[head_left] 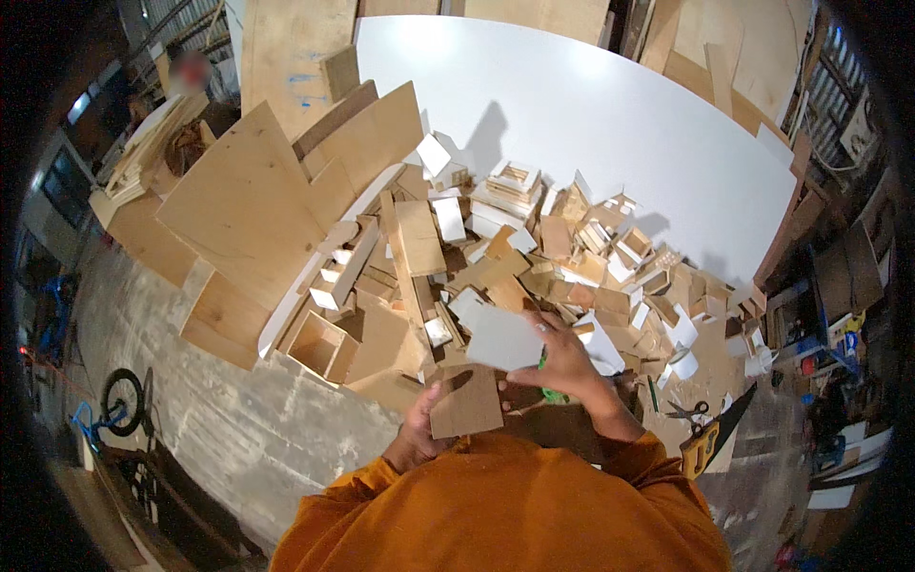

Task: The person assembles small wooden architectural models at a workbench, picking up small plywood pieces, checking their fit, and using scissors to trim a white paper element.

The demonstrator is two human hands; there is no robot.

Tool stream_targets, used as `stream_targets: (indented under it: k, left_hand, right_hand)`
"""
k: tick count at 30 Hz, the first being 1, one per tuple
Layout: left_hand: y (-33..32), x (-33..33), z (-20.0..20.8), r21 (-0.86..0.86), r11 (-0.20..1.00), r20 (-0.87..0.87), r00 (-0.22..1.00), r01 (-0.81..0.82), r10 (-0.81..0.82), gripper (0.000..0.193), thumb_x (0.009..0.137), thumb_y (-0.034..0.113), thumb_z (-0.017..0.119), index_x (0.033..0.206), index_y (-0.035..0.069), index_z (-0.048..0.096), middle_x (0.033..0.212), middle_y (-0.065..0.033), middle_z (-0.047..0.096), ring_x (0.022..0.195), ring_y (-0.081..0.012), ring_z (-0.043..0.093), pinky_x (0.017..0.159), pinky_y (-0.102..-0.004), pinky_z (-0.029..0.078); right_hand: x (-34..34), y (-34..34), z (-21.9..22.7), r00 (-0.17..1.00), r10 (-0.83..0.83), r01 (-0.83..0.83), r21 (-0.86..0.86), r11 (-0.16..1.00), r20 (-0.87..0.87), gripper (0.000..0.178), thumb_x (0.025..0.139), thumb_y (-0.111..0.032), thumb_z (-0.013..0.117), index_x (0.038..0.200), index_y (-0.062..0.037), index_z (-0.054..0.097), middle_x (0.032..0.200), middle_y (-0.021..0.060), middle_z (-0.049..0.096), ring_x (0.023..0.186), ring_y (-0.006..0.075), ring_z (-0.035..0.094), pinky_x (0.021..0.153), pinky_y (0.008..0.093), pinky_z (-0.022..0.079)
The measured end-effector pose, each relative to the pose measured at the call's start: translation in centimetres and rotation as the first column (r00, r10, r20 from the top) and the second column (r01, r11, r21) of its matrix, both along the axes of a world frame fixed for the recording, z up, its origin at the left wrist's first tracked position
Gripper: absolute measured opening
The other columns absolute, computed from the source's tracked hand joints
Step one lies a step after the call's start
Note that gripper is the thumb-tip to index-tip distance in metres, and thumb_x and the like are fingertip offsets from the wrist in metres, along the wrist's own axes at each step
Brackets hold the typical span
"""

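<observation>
My left hand (416,427) is closed on the left edge of a small square brown board (467,404), held close to my body. My right hand (564,362) grips a pale grey-white panel (498,337) by its right side, just beyond the brown board. The right fingertips come near the brown board's right edge; whether they touch it I cannot tell. Something green (553,395) shows under my right hand, mostly hidden. Beyond both hands spreads a heap of wood and white board offcuts (534,276).
Right of me lie black scissors (688,412) and a handsaw (702,448) with a yellow handle. An open wooden box (322,347) stands at the left. Large plywood sheets (243,205) lean at the far left, and a big white panel (610,105) stands behind the heap.
</observation>
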State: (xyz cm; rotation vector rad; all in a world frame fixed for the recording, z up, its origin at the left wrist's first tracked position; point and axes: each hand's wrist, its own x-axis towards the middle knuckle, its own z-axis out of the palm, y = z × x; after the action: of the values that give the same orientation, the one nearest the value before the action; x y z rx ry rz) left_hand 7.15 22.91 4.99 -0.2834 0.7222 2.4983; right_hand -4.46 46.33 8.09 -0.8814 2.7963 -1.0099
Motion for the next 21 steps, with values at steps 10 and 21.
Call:
stream_targets:
  k: [10,21]
  left_hand:
    - [-1.8,2.1,-1.5,-0.153,0.964,0.197,0.949,-0.217,0.245,0.061,0.094,0.047,0.046,0.141,0.009,0.035,0.134,-0.0116,0.048,0.119,-0.0298,0.049,0.096,-0.0435,0.044]
    - [-3.5,3.9,-2.2,-0.366,0.886,-0.017,0.954,-0.284,0.298,0.06,0.097,0.04,0.042,0.136,-0.006,0.04,0.14,-0.0157,0.041,0.129,-0.0264,0.04,0.108,-0.0342,0.029]
  right_hand:
    - [-9.6,-4.3,-2.1,0.99,-0.131,0.143,0.338,0.93,-0.058,0.099,0.058,-0.051,0.079,0.133,0.0024,0.044,0.135,0.0236,0.044,0.124,0.0395,0.042,0.106,0.046,0.032]
    - [-9.8,-19.6,-1.3,0.999,0.01,-0.027,0.454,0.891,0.039,0.107,0.067,-0.059,0.072,0.145,-0.0042,0.025,0.123,0.0294,0.047,0.109,0.0392,0.054,0.084,0.0441,0.05]
